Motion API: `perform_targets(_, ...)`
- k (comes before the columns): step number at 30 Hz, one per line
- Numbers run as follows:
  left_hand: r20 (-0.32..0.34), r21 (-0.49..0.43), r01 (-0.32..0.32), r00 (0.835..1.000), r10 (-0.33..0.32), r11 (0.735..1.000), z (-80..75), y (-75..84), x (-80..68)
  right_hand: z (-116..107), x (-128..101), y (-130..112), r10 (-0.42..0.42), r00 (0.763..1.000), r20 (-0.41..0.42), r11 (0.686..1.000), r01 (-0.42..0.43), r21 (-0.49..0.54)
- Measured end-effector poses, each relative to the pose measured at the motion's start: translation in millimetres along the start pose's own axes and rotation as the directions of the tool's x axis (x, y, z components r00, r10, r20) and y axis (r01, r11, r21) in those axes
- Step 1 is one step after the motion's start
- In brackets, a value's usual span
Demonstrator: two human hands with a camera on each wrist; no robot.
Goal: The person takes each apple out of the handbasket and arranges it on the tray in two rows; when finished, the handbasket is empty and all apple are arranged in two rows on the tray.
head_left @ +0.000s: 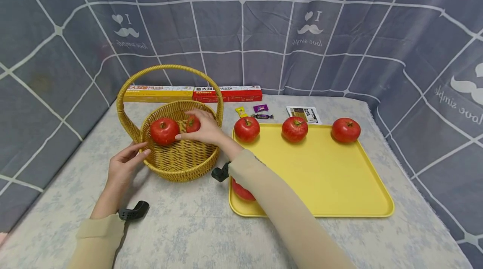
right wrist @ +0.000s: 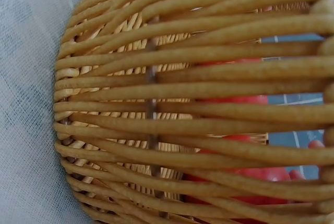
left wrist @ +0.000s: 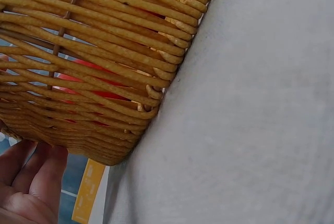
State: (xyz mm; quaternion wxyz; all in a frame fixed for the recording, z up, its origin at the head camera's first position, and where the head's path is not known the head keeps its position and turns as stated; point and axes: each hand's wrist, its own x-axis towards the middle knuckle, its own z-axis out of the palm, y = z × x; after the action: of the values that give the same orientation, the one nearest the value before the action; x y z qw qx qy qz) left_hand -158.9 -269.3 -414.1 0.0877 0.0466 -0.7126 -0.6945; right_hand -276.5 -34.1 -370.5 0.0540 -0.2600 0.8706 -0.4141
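Note:
A yellow wicker basket with a tall arched handle stands at the left of the table. My left hand grips its left rim between thumb and fingers; in the left wrist view the fingers meet the rim. Inside the basket, one red apple rests on the left. My right hand reaches in over the right side and holds another apple, partly hidden by the fingers. The thumb tip comes close to the first apple. Through the weave in the right wrist view, red apples show in pieces.
Right of the basket lies a yellow tray with several apples along its edges; my right forearm crosses its left part. Behind are two pasta boxes, small wrapped candies and a printed packet. A grey curtain encloses the table.

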Motion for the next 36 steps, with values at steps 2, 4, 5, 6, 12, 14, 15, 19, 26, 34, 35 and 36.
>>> perform_targets(2,0.001,-0.001,-0.003,1.0,0.003,1.0,0.3,0.4,-0.1,-0.6,-1.1,-0.9,-0.006,1.0,-0.003,1.0,0.006,-0.016)
perform_targets(4,0.002,-0.001,-0.007,1.0,0.007,1.0,0.4,0.8,-0.1,-1.5,-2.2,-1.8,-0.026,1.0,-0.005,0.999,0.026,-0.031)
perform_targets(5,0.002,0.0,-0.007,1.0,0.007,1.0,0.4,0.9,-0.1,-1.8,-2.6,-2.2,-0.038,0.999,-0.003,0.998,0.038,-0.04)
perform_targets(6,0.003,0.002,-0.006,1.0,0.006,1.0,0.4,1.1,-0.3,-2.1,-2.8,-2.4,-0.047,0.999,-0.002,0.997,0.047,-0.054)
perform_targets(12,0.0,0.014,0.012,1.0,-0.012,1.0,-0.2,1.1,-1.4,-1.8,-2.8,-2.3,-0.055,0.998,0.012,0.993,0.056,-0.106)
perform_targets(14,-0.002,0.015,0.018,1.0,-0.018,1.0,-0.4,0.8,-1.4,-1.5,-3.4,-2.8,-0.038,0.999,0.012,0.994,0.039,-0.102)
perform_targets(15,-0.002,0.012,0.019,1.0,-0.019,1.0,-0.5,0.6,-1.3,-1.4,-3.6,-3.0,-0.027,1.0,0.011,0.994,0.028,-0.107)
perform_targets(19,-0.002,0.012,0.018,1.0,-0.018,1.0,-0.6,0.4,-1.2,-0.8,-4.5,-4.1,0.007,0.999,0.034,0.989,-0.002,-0.149)
perform_targets(26,0.0,0.004,0.018,1.0,-0.018,1.0,-0.2,1.6,-2.2,1.2,-5.2,-6.4,0.05,0.99,0.132,0.985,-0.028,-0.169)
perform_targets(34,-0.003,0.005,0.025,1.0,-0.025,1.0,-0.1,1.9,-1.8,1.4,-5.5,-6.7,0.036,0.976,0.216,0.998,-0.023,-0.064)
perform_targets(35,-0.003,0.007,0.025,1.0,-0.025,1.0,-0.1,1.9,-1.7,1.0,-5.7,-6.9,0.024,0.974,0.224,0.998,-0.012,-0.055)
perform_targets(36,-0.004,0.007,0.026,1.0,-0.026,1.0,-0.2,2.0,-1.7,0.7,-5.8,-6.9,0.012,0.972,0.233,0.999,-0.001,-0.047)
